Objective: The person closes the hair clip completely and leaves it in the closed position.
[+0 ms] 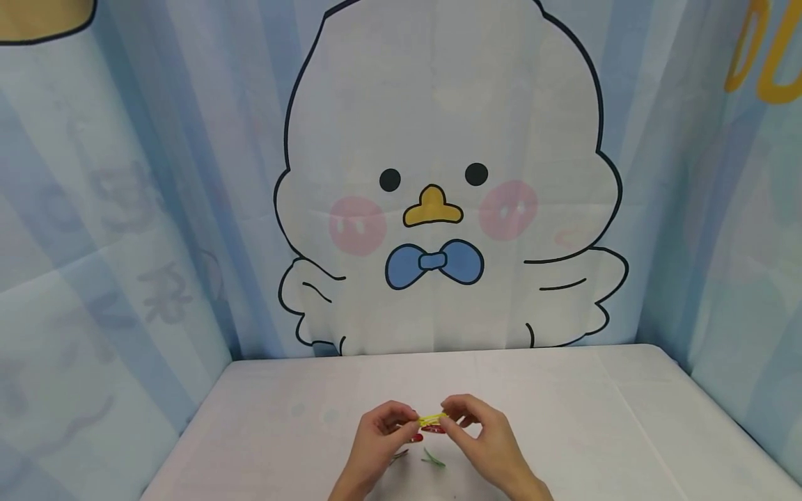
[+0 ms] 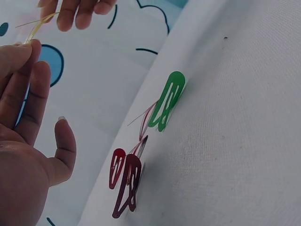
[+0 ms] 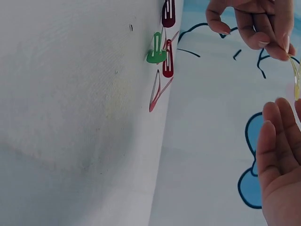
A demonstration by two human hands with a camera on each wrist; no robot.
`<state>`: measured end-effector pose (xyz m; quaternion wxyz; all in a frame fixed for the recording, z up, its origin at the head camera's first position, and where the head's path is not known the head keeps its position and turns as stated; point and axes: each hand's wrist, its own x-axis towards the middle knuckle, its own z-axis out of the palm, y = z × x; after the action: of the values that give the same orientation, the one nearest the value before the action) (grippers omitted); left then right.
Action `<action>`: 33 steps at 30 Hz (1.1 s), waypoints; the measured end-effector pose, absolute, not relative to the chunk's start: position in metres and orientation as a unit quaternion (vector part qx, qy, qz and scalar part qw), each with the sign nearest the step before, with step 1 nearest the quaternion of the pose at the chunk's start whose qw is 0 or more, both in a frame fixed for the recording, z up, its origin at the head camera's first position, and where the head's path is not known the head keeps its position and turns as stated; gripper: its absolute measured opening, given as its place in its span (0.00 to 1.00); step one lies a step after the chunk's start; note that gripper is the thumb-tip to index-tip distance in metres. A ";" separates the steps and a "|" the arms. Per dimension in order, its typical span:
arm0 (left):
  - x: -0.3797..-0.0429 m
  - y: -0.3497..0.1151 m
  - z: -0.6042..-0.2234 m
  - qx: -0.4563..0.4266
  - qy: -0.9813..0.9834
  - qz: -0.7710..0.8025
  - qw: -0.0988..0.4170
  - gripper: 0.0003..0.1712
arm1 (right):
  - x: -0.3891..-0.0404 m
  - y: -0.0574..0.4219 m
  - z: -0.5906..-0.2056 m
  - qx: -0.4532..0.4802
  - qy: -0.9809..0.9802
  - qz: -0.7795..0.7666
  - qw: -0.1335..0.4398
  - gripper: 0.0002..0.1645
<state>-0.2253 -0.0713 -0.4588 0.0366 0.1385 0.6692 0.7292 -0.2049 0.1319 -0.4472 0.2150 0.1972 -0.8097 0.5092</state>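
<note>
A yellow snap hair clip (image 1: 430, 420) is held above the table between both hands. My left hand (image 1: 376, 442) pinches its left end between thumb and forefinger. At its other end, my right hand (image 1: 491, 442) grips it with thumb and fingertips. The clip looks snapped open in the left wrist view. Below the hands lie a green hair clip (image 2: 175, 84), a dark red clip (image 2: 133, 162) and a smaller red clip (image 2: 117, 157). Another red clip (image 3: 153, 103) lies spread on its side in the right wrist view. The hands partly hide the red clips in the head view.
The clips lie on a white-covered table (image 1: 282, 417). Behind it hangs a blue and white curtain (image 1: 432, 313) printed with a cartoon bird, and similar cloth panels (image 1: 94, 278) stand at both sides. Small dark specks (image 2: 225, 37) mark the table cover.
</note>
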 end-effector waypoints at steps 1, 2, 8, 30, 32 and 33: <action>-0.225 -0.071 -0.459 0.136 0.669 0.730 0.037 0.12 | -0.205 0.132 -0.447 0.190 -0.810 0.516 0.207 0.10; -0.225 -0.071 -0.459 0.134 0.668 0.731 0.038 0.11 | -0.204 0.131 -0.446 0.182 -0.810 0.522 0.199 0.09; -0.224 -0.070 -0.458 0.130 0.672 0.728 0.033 0.09 | -0.202 0.129 -0.443 0.150 -0.808 0.545 0.166 0.09; -0.219 -0.064 -0.456 0.139 0.712 0.688 0.007 0.13 | -0.200 0.125 -0.446 0.160 -0.784 0.571 0.182 0.07; -0.219 -0.064 -0.457 0.137 0.712 0.688 0.003 0.12 | -0.199 0.125 -0.447 0.161 -0.783 0.573 0.181 0.07; -0.219 -0.064 -0.457 0.135 0.713 0.688 0.001 0.11 | -0.199 0.124 -0.447 0.161 -0.783 0.573 0.182 0.07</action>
<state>-0.2192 -0.0640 -0.4574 0.0013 0.1350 0.7128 0.6883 -0.1987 0.1242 -0.4472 0.1815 0.1614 -0.7827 0.5731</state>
